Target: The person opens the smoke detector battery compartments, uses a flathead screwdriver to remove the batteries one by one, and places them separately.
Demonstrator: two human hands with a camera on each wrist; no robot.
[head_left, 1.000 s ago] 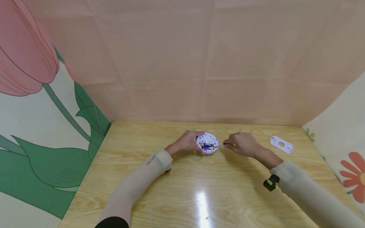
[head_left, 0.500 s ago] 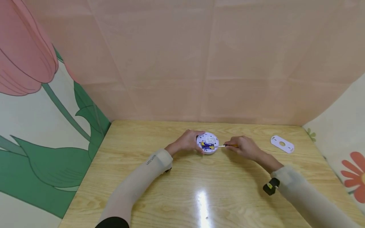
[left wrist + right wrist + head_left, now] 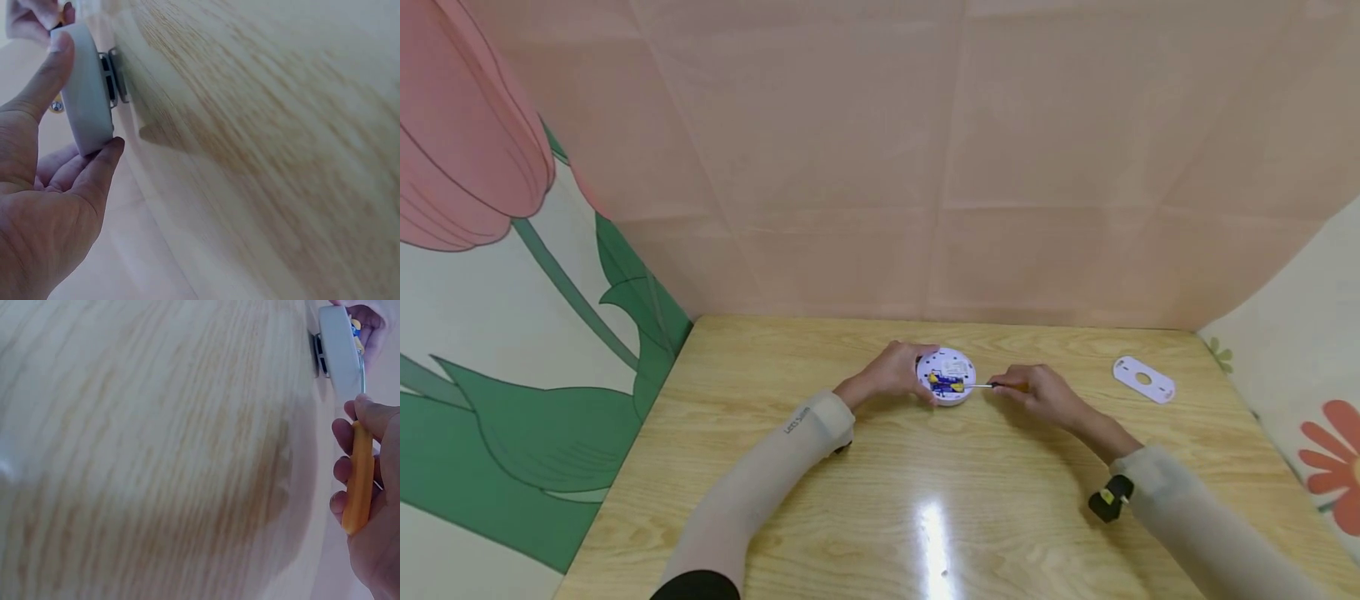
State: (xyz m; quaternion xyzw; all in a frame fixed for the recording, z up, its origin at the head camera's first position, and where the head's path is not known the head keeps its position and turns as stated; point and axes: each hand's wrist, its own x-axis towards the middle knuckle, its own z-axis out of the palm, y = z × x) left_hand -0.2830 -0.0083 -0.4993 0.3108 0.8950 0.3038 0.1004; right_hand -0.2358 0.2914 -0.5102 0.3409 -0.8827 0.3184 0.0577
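My left hand grips the left rim of a round white device, much like a smoke alarm. Blue and yellow batteries show in its upper face. In the left wrist view, thumb and fingers span the thick white edge of the device, and a dark vented part sits beneath it. My right hand holds a screwdriver by its orange handle, fingers curled round it and thumb near the shaft. The metal shaft points left, its tip right at the end of the batteries.
A white oblong plate with a central hole lies to the right of my right hand on the wooden table. A peach backdrop rises behind the table's far edge. Floral panels stand at both sides.
My right hand has shifted slightly toward me and turned, baring more of the screwdriver's shaft and orange handle. The left hand and the round device stay in place.
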